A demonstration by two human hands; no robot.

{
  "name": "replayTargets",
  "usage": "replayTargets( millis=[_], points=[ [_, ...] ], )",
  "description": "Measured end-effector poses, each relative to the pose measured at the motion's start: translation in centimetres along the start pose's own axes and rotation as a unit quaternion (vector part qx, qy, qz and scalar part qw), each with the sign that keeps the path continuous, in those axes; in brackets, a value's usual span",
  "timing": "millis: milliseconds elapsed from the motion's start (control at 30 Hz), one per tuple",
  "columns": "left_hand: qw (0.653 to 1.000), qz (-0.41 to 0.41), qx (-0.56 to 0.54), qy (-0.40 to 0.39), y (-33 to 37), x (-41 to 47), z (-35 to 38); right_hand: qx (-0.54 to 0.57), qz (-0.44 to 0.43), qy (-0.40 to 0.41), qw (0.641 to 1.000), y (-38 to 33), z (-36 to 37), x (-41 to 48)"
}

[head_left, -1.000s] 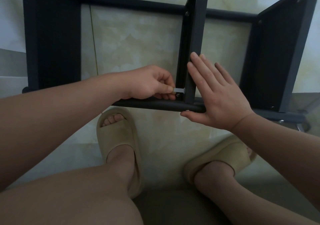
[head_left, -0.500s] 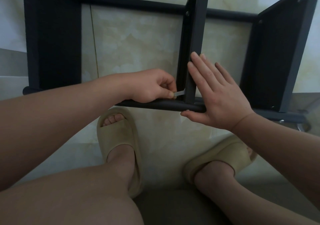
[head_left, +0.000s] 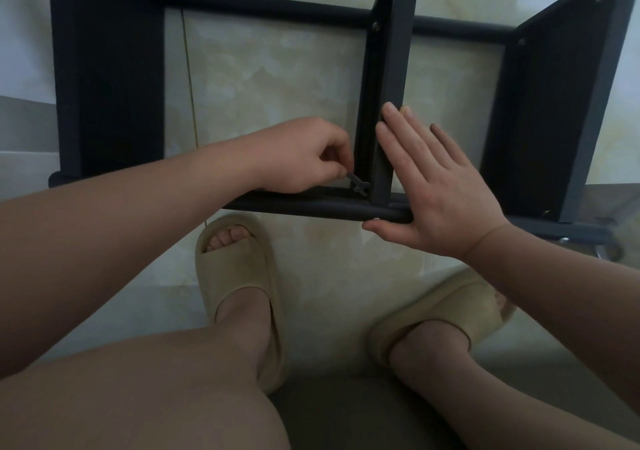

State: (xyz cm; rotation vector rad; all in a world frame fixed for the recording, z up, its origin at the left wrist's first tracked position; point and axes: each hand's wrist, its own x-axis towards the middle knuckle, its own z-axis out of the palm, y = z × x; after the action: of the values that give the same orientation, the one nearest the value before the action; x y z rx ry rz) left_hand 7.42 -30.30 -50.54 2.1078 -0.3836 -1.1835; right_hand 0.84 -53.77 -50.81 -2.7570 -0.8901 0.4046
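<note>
**Small wrench being worked at a joint of a dark metal frame**

Head view: A person is crouching over a dark metal frame [head_left: 104, 85] that is lying on a pale tiled floor [head_left: 277, 85]. The left hand [head_left: 304, 158] is curling its fingers and pinching one end of a small flat wrench [head_left: 358, 184] between thumb and fingertips. The wrench is slanting down and away from the hand, and its far end is sitting in the inner corner where the middle post [head_left: 394, 68] is meeting the near bar [head_left: 311, 207], the round tube closest to the person. The right hand [head_left: 440, 200] is lying open and flat, fingers straight and together, on the other side of that post. Its fingers are pressing along the post while its thumb is reaching under the near bar. The two hands are flanking the joint, just beside each other with the post between them. Nearer the person, two feet in beige slippers [head_left: 239, 276] are resting on the floor, just short of the near bar.
</note>
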Motion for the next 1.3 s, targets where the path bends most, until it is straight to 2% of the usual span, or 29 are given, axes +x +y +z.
replayTargets(
  millis=[67,133,233,300,467,633,1033,1300],
  points=[
    [0.996,-0.022,-0.089,0.001,0.3,0.1,0.4,-0.001,-0.001,0.001,1.000,0.0,0.0,0.0],
    [0.977,-0.063,-0.202,-0.013,0.8,0.2,1.0,-0.001,-0.001,0.001,1.000,0.0,0.0,0.0],
    [0.919,-0.114,-0.375,-0.032,1.2,0.3,1.7,-0.001,-0.001,0.002,1.000,0.0,0.0,0.0],
    [0.897,-0.132,-0.421,-0.017,1.3,0.5,1.9,-0.001,-0.001,0.003,1.000,0.0,-0.1,0.0],
    [0.899,-0.136,-0.412,0.054,1.2,1.0,2.1,0.003,0.001,0.005,1.000,0.0,0.0,0.0],
    [0.902,-0.128,-0.406,0.079,1.0,1.2,2.1,-0.003,0.001,-0.001,1.000,0.0,0.0,0.0],
    [0.903,-0.125,-0.408,0.055,1.1,1.0,2.2,-0.002,0.000,0.003,1.000,0.1,0.1,0.0],
    [0.883,-0.146,-0.444,0.045,1.5,1.1,2.3,-0.003,-0.001,0.005,1.000,0.0,0.0,0.0]
  ],
)
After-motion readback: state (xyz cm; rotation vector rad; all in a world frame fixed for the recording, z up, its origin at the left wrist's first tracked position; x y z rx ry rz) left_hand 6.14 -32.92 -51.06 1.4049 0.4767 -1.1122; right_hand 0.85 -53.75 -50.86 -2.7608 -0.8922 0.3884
